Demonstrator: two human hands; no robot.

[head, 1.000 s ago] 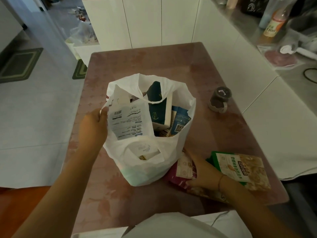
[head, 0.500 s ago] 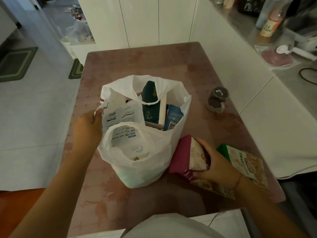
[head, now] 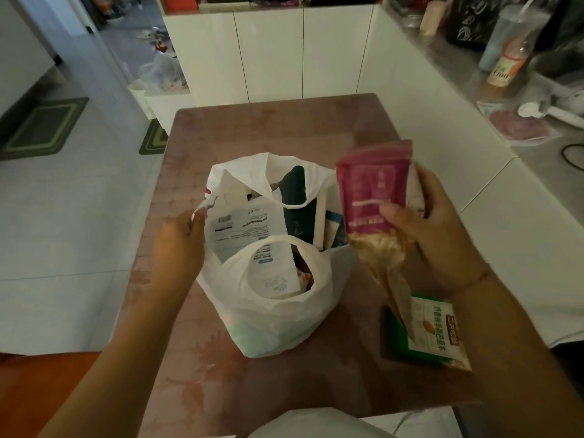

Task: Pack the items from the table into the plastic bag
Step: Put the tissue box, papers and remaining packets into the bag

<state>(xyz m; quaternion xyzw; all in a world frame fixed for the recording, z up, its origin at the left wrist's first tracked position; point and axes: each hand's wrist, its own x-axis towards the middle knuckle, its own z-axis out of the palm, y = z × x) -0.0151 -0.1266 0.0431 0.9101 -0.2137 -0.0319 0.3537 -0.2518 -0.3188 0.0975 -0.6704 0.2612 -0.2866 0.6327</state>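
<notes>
The right hand (head: 442, 235) is holding a pink snack packet (head: 373, 191) upright in the air, its fingers (head: 393, 213) pinching the packet with the thumb on the near face and the others wrapped behind. The packet is hanging just to the right of the plastic bag (head: 278, 311), above its right rim, with its clear lower end trailing down toward the green packet (head: 433, 333) that is lying flat on the surface (head: 284, 128) below the right wrist, near the surface's right edge. The left hand (head: 180, 245) is gripping the bag's left rim, fingers pressed on the plastic and pulling the mouth wide. Boxes and a white printed pouch (head: 240, 229) are filling the bag's left and far side; the open room is lying at the near right of the mouth, closest to the packet. Beyond the bag the surface is lying bare to its far edge.

Half a second earlier the pink packet was sitting low beside the bag, just above the surface; it is now lifted to rim height, and the small jar to the right is hidden behind it.
</notes>
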